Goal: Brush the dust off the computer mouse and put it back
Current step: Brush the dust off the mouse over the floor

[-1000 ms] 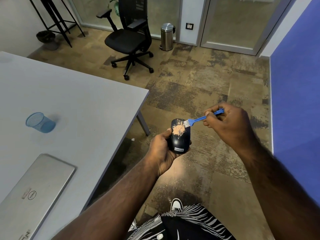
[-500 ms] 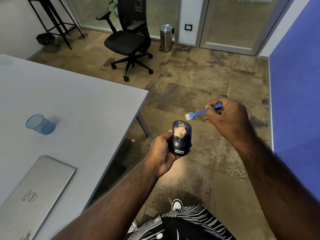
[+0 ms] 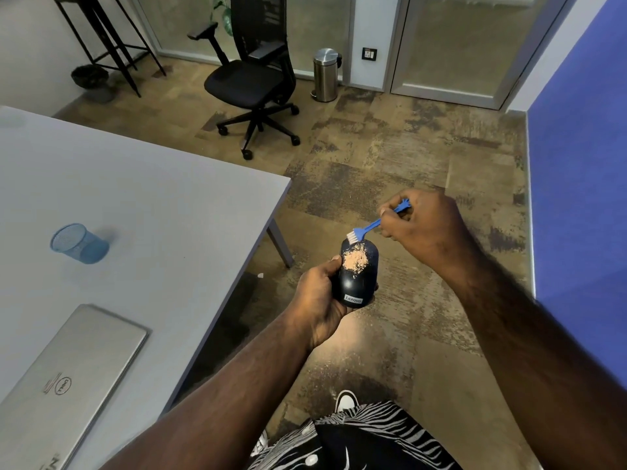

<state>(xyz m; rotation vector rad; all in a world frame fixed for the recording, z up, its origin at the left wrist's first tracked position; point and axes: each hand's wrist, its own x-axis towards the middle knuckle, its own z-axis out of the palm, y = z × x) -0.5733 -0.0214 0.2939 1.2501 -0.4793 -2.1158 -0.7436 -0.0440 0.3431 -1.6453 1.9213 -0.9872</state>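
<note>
Dust (image 3: 355,259) lay on the mouse (image 3: 356,274), gripped upright by the left hand (image 3: 320,301) over the floor beside the table (image 3: 163,205) (logo end nearest). The right hand (image 3: 424,228) pinched a brush (image 3: 369,228), bristles touching the mouse's far end.

— What do we have around us?
— We see a grey table (image 3: 142,198) on our left, mottled brown carpet tiles (image 3: 390,157), a blue wall (image 3: 583,164) on our right.
— And further back?
— We see a black office chair (image 3: 252,79), a steel pedal bin (image 3: 326,74), glass partitions (image 3: 458,39), a black stool (image 3: 105,45).
</note>
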